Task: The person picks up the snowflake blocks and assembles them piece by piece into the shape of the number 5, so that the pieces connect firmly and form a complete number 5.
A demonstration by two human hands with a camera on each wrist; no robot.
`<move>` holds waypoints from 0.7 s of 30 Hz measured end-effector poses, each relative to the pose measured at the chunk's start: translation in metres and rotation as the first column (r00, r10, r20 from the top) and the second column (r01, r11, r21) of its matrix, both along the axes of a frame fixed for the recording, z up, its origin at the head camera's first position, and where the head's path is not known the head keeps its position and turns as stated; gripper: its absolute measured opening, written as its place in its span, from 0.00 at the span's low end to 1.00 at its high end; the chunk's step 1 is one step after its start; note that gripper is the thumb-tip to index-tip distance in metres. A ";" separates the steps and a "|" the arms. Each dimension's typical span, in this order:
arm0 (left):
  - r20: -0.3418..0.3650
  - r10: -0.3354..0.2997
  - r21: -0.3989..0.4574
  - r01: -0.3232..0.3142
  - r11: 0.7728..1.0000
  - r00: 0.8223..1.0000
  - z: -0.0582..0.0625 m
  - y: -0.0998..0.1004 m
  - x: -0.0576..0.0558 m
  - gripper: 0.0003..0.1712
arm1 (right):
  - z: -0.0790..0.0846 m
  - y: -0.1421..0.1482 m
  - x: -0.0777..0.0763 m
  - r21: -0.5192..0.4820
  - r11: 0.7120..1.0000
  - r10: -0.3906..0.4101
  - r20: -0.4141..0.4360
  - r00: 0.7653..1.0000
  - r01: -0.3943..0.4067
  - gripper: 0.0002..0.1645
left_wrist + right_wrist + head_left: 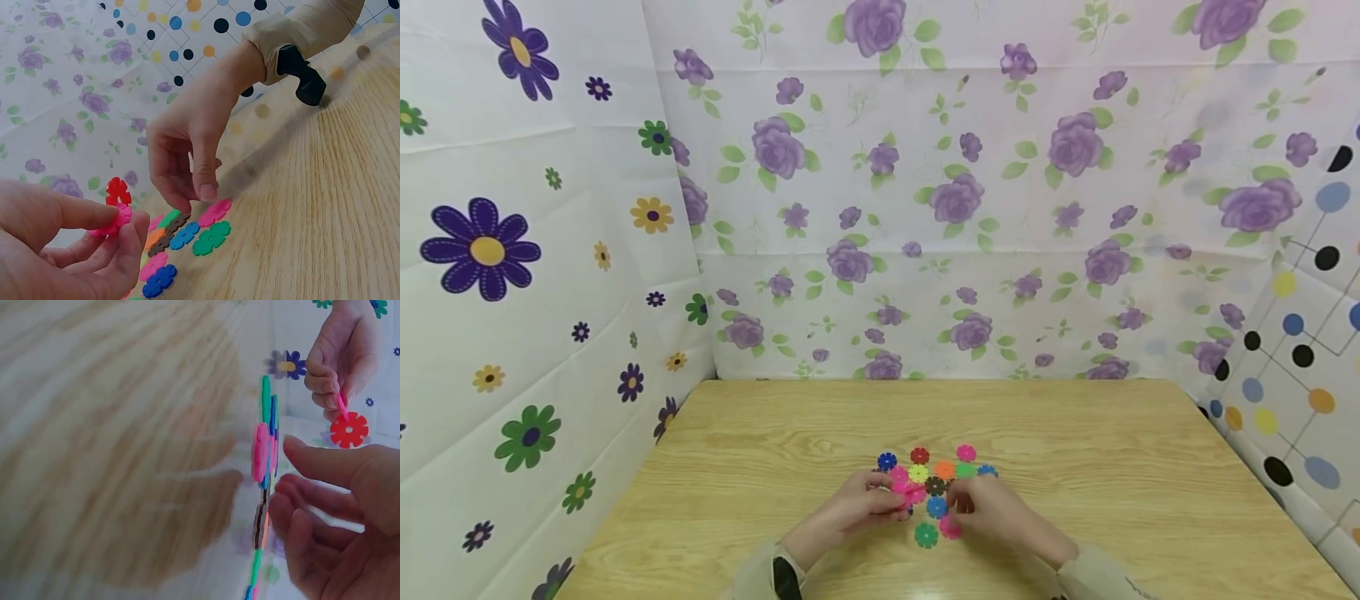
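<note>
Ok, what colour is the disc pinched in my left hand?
The disc is pink; it shows best in the left wrist view.

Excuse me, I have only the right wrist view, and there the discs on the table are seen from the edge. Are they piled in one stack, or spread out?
Observer: Spread out. The head view shows the discs in a loose cluster on the table.
Operator: Thank you. Which disc lies nearest to the person's body, please?
Observer: In the head view, it is a green disc.
Operator: And is something fixed at the cuff of the right sleeve? My view does not include it.
Observer: Yes, the left wrist view shows a black band at the cuff of the right sleeve.
</note>
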State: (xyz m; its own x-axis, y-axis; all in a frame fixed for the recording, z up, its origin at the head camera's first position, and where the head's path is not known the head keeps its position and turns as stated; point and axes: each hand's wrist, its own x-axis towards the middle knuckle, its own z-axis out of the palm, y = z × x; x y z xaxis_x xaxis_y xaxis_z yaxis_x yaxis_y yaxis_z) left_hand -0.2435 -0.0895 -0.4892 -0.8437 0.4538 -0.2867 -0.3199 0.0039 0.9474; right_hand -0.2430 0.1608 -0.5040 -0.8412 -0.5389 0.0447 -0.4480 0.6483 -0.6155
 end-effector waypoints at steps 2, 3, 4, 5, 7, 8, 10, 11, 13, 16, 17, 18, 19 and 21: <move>-0.004 -0.004 -0.006 0.004 1.000 1.000 -0.001 -0.001 0.000 0.08 | -0.003 -0.001 0.001 0.025 0.999 -0.020 0.013 1.000 0.020 0.10; -0.009 -0.008 -0.011 0.008 1.000 1.000 -0.001 -0.002 0.000 0.08 | -0.004 -0.002 0.001 0.036 0.999 -0.031 0.021 0.999 0.030 0.12; -0.014 -0.008 -0.016 0.008 1.000 1.000 -0.002 -0.003 0.000 0.08 | -0.005 -0.002 0.001 0.047 0.998 -0.039 0.024 0.999 0.038 0.14; -0.017 -0.010 -0.020 0.010 1.000 1.000 -0.003 -0.004 0.000 0.08 | -0.005 -0.002 0.001 0.057 0.998 -0.043 0.023 0.999 0.042 0.15; -0.026 -0.014 -0.029 0.013 0.999 1.000 -0.005 -0.005 0.000 0.09 | -0.006 -0.004 0.002 0.073 0.996 -0.046 0.015 0.999 0.045 0.15; -0.028 -0.014 -0.035 0.013 0.999 1.000 -0.005 -0.005 0.001 0.10 | -0.006 -0.004 0.003 0.079 0.996 -0.046 0.008 0.999 0.045 0.15; -0.028 -0.012 -0.040 0.011 0.999 1.000 -0.005 -0.005 0.001 0.11 | -0.005 -0.005 0.004 0.078 0.996 -0.052 0.015 0.999 0.050 0.15; -0.027 -0.013 -0.043 0.012 0.999 1.000 -0.005 -0.006 0.001 0.12 | -0.005 -0.006 0.004 0.076 0.996 -0.051 0.018 0.999 0.049 0.14; -0.024 -0.012 -0.049 0.011 0.999 1.000 -0.005 -0.006 0.001 0.13 | -0.005 -0.008 0.005 0.071 0.996 -0.046 0.024 0.999 0.044 0.14; -0.027 -0.014 -0.047 0.013 0.999 1.000 -0.005 -0.006 0.002 0.13 | -0.006 -0.010 0.005 0.062 0.998 -0.033 0.016 0.999 0.032 0.15; -0.030 -0.016 -0.045 0.014 0.999 0.999 -0.006 -0.006 0.002 0.13 | -0.006 -0.010 0.005 0.053 0.998 -0.027 0.016 0.999 0.027 0.15; -0.032 -0.017 -0.042 0.016 0.999 0.999 -0.006 -0.007 0.002 0.12 | -0.007 -0.010 0.005 0.041 0.999 -0.021 0.018 1.000 0.021 0.15; -0.038 -0.021 -0.041 0.020 0.999 0.999 -0.006 -0.007 0.002 0.12 | -0.007 -0.009 0.005 0.026 1.000 -0.015 0.022 1.000 0.015 0.14; -0.048 -0.019 -0.042 0.017 0.999 0.999 -0.006 -0.007 0.003 0.11 | -0.007 -0.008 0.005 -0.018 1.000 -0.005 0.046 0.999 0.006 0.12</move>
State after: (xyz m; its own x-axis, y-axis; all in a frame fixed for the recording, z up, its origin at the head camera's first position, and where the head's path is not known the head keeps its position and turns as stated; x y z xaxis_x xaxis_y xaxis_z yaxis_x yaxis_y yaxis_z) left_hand -0.2408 -0.0966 -0.4956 -0.8487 0.4576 -0.2650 -0.2736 0.0488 0.9606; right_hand -0.2382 0.1525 -0.5110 -0.8455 -0.5337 0.0159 -0.4157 0.6393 -0.6470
